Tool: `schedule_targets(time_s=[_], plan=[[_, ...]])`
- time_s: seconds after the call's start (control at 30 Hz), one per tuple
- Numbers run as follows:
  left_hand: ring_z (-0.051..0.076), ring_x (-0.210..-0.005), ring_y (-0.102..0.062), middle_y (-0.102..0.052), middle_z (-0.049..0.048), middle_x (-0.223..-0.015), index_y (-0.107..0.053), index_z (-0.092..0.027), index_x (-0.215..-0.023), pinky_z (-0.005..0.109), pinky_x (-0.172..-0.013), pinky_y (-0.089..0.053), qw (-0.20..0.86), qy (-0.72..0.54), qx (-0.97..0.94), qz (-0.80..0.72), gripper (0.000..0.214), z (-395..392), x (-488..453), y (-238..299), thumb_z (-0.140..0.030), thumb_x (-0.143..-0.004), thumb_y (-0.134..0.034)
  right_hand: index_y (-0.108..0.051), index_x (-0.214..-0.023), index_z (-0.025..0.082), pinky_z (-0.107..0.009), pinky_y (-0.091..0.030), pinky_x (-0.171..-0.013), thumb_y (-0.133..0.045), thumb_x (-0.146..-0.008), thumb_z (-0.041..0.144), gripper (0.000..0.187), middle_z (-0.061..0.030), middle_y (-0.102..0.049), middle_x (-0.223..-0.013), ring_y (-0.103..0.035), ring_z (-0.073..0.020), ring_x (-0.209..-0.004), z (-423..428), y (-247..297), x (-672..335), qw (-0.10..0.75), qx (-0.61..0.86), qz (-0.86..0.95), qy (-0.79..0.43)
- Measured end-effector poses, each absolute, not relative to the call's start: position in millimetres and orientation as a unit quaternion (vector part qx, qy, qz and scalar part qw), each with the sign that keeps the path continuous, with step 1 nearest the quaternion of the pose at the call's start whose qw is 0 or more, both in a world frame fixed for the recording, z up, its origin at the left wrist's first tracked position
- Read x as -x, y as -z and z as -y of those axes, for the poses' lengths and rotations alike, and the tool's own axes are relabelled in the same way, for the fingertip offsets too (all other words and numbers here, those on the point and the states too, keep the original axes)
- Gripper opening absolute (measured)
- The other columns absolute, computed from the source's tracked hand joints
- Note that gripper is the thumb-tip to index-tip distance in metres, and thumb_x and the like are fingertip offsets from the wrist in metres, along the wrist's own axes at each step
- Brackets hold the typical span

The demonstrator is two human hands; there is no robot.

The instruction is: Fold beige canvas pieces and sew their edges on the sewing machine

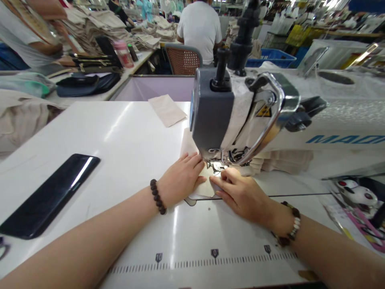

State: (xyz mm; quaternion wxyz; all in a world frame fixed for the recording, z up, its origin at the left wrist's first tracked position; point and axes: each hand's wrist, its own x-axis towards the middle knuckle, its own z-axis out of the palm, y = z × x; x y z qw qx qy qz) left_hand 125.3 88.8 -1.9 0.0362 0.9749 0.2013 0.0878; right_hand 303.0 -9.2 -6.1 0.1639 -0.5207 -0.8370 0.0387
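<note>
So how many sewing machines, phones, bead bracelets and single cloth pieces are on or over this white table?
Sewing machine: 1
Phone: 1
Bead bracelets: 2, one per wrist
Single cloth pieces: 2, one at the needle, one lying apart
Total: 6

Two grips are resting at the needle, the left grip (182, 178) and the right grip (240, 194). Each wrist is wearing one string of beads, making two: a dark bracelet (158, 196) and a dark-and-pale bracelet (289, 229). One sewing machine (228, 116) is standing on the one table (120, 136). One black phone (48, 196) is lying at the left. Two single pieces of fabric are lying flat: the near cloth piece (189, 146) under the grips and the far cloth piece (167, 110). One cloth stack (285, 160) is sitting behind the machine. Three numbered marks are showing on one printed ruler (186, 264). One seated person (200, 28) is occupying one chair (183, 60).
</note>
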Motion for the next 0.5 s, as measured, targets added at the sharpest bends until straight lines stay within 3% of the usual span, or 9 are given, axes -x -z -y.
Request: schedule_targets(time_s=[0.33, 0.5], plan=[[0.026, -0.110, -0.045, -0.053, 0.0135, -0.111, -0.052, -0.009, -0.104, 0.044, -0.095, -0.036, 0.025, -0.066, -0.975, -0.210, 0.022, -86.0, -123.5, 0.1, -0.023, -0.088, -0.049, -0.057, -0.108, 0.012, -0.030, -0.035, -0.064, -0.040, -0.091, 0.028, 0.029, -0.0072, -0.055, -0.082, -0.048, -0.0169, -0.072, 9.2, 9.1, -305.5, 0.158, 0.504, 0.849, -0.008], [0.018, -0.089, -0.052, -0.056, 0.0060, -0.093, -0.058, -0.013, -0.087, 0.032, -0.081, -0.045, 0.096, 0.004, -0.988, -0.117, 0.016, -68.9, -114.9, -12.4, -0.018, -0.090, -0.043, -0.061, -0.099, 0.013, -0.031, -0.032, -0.060, -0.036, -0.092, 0.029, 0.030, -0.0028, -0.053, -0.070, -0.044, -0.0157, -0.063, 12.8, 12.1, -306.9, 0.169, 0.419, 0.892, 0.012]])
